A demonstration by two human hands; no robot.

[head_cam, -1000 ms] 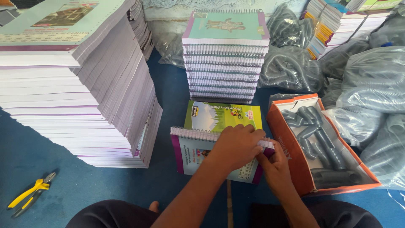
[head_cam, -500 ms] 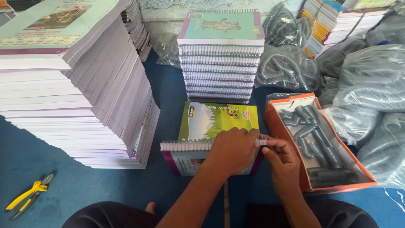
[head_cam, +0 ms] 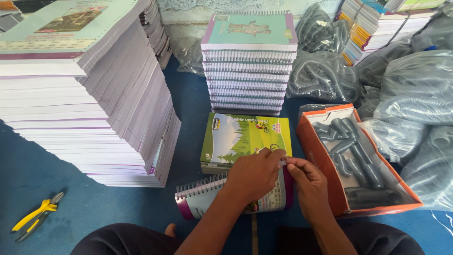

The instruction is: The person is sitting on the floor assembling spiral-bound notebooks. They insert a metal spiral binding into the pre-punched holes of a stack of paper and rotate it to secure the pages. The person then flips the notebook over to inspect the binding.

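A spiral notebook (head_cam: 200, 200) with a purple spine edge lies tilted on the blue floor in front of me, its wire coil running along the top edge. My left hand (head_cam: 252, 174) rests on the notebook and grips its right end. My right hand (head_cam: 306, 182) meets it there, fingertips pinched on the coil's end. Both hands cover most of the cover. Just behind the notebook lies a green-covered pad (head_cam: 240, 137).
An orange box (head_cam: 309, 141) of grey plastic coils stands at the right. Behind is a stack of bound notebooks (head_cam: 250, 66), and at the left a tall stack of unbound pads (head_cam: 94, 94). Yellow-handled pliers (head_cam: 35, 219) lie at the lower left. Bags of coils (head_cam: 415, 94) fill the right.
The notebook has swung so its left end sits nearer to me. Both hands have stayed together at the coil's right end.
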